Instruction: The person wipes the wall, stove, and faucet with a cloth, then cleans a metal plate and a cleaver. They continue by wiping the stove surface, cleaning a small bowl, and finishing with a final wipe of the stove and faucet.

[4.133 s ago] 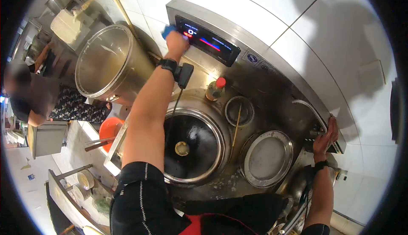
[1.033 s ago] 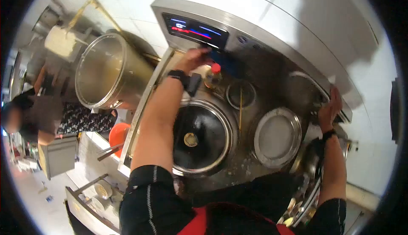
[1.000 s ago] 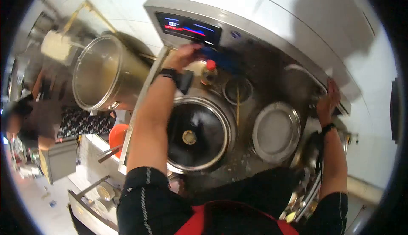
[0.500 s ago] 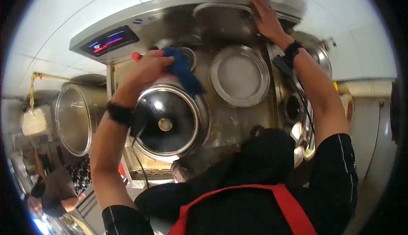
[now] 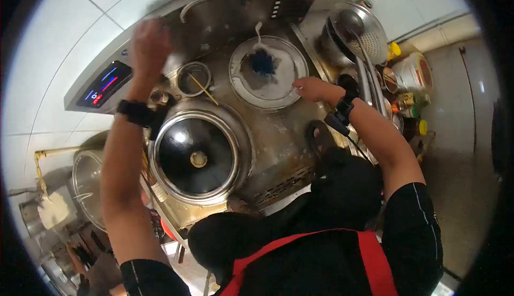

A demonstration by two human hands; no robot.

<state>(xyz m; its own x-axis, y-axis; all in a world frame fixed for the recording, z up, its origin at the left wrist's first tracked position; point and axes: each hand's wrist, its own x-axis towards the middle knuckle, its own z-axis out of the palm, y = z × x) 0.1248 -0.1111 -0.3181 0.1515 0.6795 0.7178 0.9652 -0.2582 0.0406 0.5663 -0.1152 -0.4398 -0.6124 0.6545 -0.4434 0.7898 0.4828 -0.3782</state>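
Note:
My left hand (image 5: 151, 47) is raised in front of the steel back panel, beside the lit display, and motion smears its fingers. My right hand (image 5: 318, 89) is closed, its fingertips at the right edge of a round metal basin (image 5: 242, 93); whether they grip the rim is hidden. White suds float in the basin, with a dark blue cloth (image 5: 262, 63) lying wet among them. Left of the basin is a small round pot (image 5: 188, 76) with a thin wooden stick (image 5: 203, 88) across it. Below that sits a large pot with a dark lid (image 5: 184, 156).
A steel cooktop (image 5: 278, 135) surrounds the pots, with a curved metal pipe (image 5: 214, 1) along its back. A perforated strainer (image 5: 369, 36), a white tub (image 5: 412, 73) and bottles (image 5: 408, 105) stand at right. A large clear container (image 5: 88, 175) is at left.
The blue cloth has left my left hand and lies in the suds. My left hand has moved up to the back panel. My right hand has come from the back panel down to the basin.

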